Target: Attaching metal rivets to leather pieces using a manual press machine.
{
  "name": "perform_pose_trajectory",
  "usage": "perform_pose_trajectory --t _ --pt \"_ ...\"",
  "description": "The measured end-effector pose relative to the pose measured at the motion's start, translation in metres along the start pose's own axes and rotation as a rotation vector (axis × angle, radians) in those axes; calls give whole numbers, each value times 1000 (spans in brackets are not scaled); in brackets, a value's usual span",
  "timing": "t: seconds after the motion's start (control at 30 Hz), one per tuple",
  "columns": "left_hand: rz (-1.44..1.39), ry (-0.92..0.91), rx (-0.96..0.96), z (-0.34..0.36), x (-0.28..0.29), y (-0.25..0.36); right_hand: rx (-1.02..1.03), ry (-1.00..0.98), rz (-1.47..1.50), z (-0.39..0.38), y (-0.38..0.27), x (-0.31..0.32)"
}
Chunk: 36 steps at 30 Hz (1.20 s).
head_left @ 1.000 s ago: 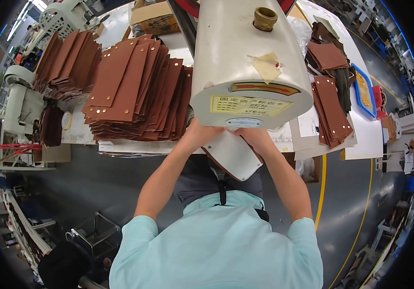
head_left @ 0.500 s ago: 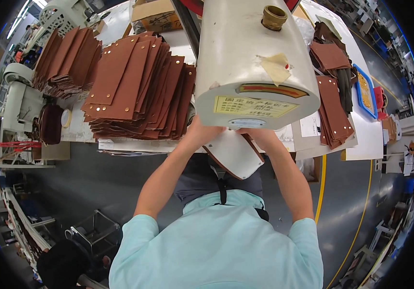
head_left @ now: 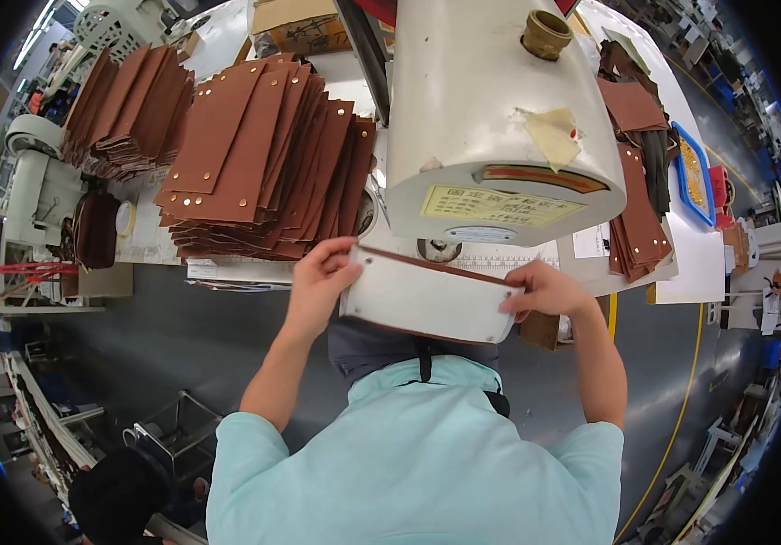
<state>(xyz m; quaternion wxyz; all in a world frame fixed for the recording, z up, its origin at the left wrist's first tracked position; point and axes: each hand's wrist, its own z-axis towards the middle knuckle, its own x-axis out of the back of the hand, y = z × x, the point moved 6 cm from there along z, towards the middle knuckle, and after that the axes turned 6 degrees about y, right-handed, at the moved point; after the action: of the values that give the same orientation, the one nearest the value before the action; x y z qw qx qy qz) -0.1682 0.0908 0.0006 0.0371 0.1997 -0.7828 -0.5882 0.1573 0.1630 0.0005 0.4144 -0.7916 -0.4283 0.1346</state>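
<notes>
A rectangular panel (head_left: 431, 292) with a white face, brown edges and small metal studs at its corners is stretched between my hands, in front of the table edge. My left hand (head_left: 322, 283) pinches its left end near the upper corner. My right hand (head_left: 547, 292) grips the right end, thumb and fingers closed on the edge. Just beyond the panel stands the big cream-coloured machine (head_left: 490, 109), with a round dark metal part (head_left: 439, 249) beneath its head. The machine's head hides the working area behind it.
A tall fanned stack of brown panels (head_left: 218, 136) with brass studs lies left of the machine, with another stack (head_left: 136, 104) farther left. At right are a few studded brown panels (head_left: 640, 218) and a blue tray (head_left: 694, 177) of small golden pieces. A cardboard box (head_left: 304, 25) stands behind.
Both hands have come out from under the machine head toward me and moved apart. The panel has swung from slanting to nearly crosswise, and the view has shifted slightly.
</notes>
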Motion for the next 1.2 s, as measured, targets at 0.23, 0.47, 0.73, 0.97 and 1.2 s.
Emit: perform_pose_trajectory --t 0.23,0.47,0.73,0.97,1.2 --pt "340 -499 181 -25 21 -17 102 431 221 34 -62 -6" --pt "417 -373 28 17 -69 -13 320 619 213 81 -48 -11" --pt "387 -216 -168 54 -90 -29 380 550 102 76 -68 -15" --pt "378 -188 -147 55 -91 -31 263 503 330 91 -45 -10" --pt "440 -186 -119 50 -94 -19 208 491 353 73 -52 -10"
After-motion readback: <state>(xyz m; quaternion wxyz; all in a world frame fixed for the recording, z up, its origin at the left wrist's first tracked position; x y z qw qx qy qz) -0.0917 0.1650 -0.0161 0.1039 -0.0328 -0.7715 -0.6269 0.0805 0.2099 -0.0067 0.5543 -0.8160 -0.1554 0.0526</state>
